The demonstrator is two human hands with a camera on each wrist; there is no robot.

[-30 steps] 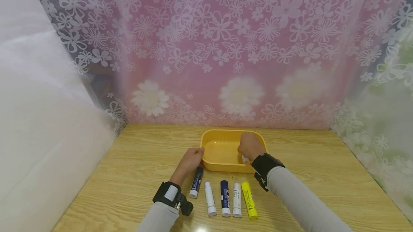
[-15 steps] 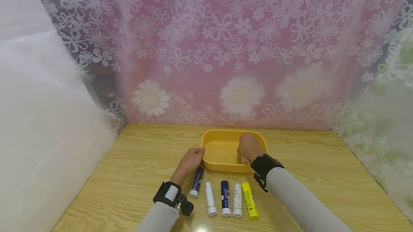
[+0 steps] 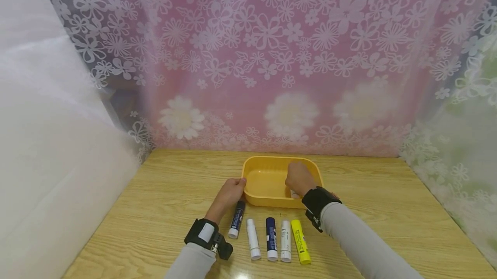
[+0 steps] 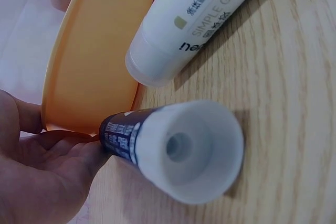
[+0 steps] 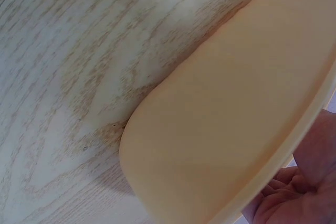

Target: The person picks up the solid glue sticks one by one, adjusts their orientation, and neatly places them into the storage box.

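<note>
At the left end of a yellow plastic basin (image 3: 268,202), my left hand (image 3: 231,190) pinches the rim between thumb and fingers. My right hand (image 3: 300,177) reaches down inside the basin's right part, with fingers curled round a white glue stick (image 3: 294,194). Most of that stick is hidden by the hand. In the right wrist view the basin's outer wall (image 5: 226,93) covers the held stick and part of the hand. A navy glue stick (image 3: 237,219) with a white base lies just below my left hand, close to the basin's corner.
In front of the basin lie a white glue stick (image 3: 253,239), a second navy one (image 3: 271,239), another white one (image 3: 285,241) and a yellow one (image 3: 300,242), roughly side by side. A flowered curtain (image 3: 272,76) hangs behind the wooden table (image 3: 174,180).
My right hand has shifted very slightly left inside the basin, still holding the glue stick. My left hand keeps its place on the rim.
</note>
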